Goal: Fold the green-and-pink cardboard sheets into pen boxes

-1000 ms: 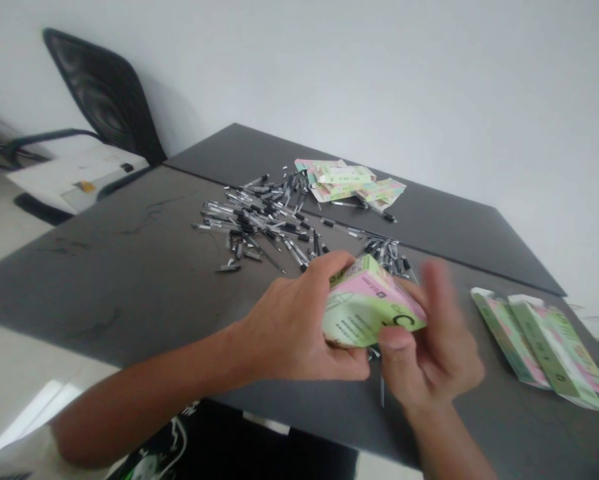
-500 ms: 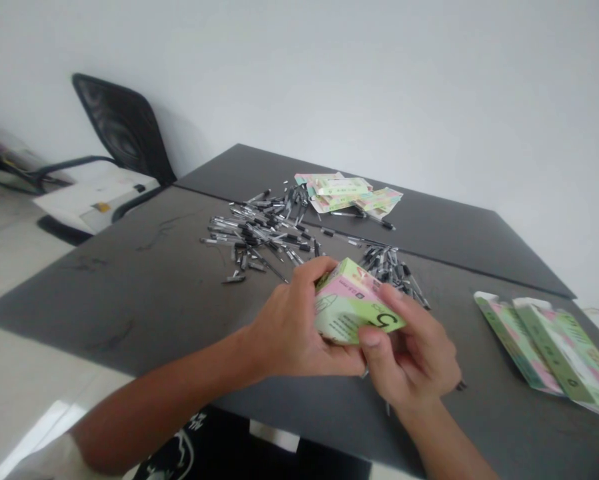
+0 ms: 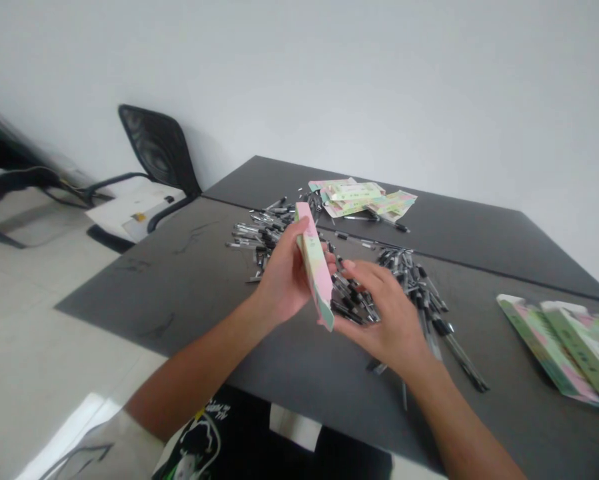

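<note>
My left hand [image 3: 282,280] is closed around a pink and green carton [image 3: 315,268], held on edge above the dark table [image 3: 189,287]. My right hand [image 3: 386,317] sits just right of the carton, fingers curled around a bundle of black pens [image 3: 352,300] whose ends point toward the carton. A small heap of black pens [image 3: 419,283] lies on the table right behind my right hand. A larger scatter of pens [image 3: 262,230] spreads out beyond my left hand.
Flattened pink and green cartons [image 3: 362,197] lie at the far side of the table. Two more cartons [image 3: 564,347] lie at the right edge. A black chair [image 3: 162,157] stands at the far left, beside the table's corner.
The carton has turned from lying flat between both hands to standing on edge in my left hand. My right hand has let go of it and now holds a bundle of pens.
</note>
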{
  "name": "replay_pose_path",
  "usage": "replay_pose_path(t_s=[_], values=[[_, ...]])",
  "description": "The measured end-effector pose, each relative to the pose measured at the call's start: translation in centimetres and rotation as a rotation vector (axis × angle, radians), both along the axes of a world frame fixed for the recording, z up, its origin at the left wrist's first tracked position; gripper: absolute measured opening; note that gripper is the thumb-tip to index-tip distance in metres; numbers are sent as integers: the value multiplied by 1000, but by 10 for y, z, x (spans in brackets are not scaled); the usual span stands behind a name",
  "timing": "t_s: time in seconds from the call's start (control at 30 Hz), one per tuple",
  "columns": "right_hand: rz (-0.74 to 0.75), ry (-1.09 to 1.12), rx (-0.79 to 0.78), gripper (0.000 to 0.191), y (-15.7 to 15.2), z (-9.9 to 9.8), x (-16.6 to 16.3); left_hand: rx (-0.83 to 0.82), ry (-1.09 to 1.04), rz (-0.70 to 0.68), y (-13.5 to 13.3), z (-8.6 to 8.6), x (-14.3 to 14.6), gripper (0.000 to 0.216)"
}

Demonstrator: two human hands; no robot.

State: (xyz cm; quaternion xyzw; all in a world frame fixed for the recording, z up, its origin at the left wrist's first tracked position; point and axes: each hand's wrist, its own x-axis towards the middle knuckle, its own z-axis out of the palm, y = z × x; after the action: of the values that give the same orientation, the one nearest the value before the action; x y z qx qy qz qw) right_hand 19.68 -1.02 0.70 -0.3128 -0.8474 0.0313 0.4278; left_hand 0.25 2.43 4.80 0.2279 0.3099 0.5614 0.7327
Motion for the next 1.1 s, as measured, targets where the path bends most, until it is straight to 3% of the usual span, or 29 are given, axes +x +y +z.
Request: replay_pose_path(t_s=[0.13, 0.3, 0.47, 0.57, 0.67, 0.77, 0.83, 0.93, 1.1], values=[[-123, -6, 190, 59, 3, 3, 1, -31, -31, -182, -8, -10, 7, 49], [-110, -32, 271, 58, 5, 2, 4, 51, 128, -391, -14, -17, 15, 61], [-45, 29, 250, 55, 0, -1, 9, 98, 91, -334, -19, -21, 21, 51], [-106, 243, 179, 42, 0, 4, 11, 134, 52, -411, -22, -28, 23, 68], [-310, 654, 133, 28, 12, 15, 30, 103, -30, -512, -22, -39, 25, 82], [-406, 1012, 102, 44, 18, 30, 84, 209, -2, -513, -21, -47, 26, 77], [-520, 1051, 61, 53, 9, 37, 137, 285, 38, -495, -21, -51, 26, 75], [-849, 778, -254, 66, -25, 43, 223, 368, 90, -455, -23, -56, 25, 74], [-1076, 603, -446, 60, -89, 44, 326, 454, 232, -354, -25, -71, 28, 79]])
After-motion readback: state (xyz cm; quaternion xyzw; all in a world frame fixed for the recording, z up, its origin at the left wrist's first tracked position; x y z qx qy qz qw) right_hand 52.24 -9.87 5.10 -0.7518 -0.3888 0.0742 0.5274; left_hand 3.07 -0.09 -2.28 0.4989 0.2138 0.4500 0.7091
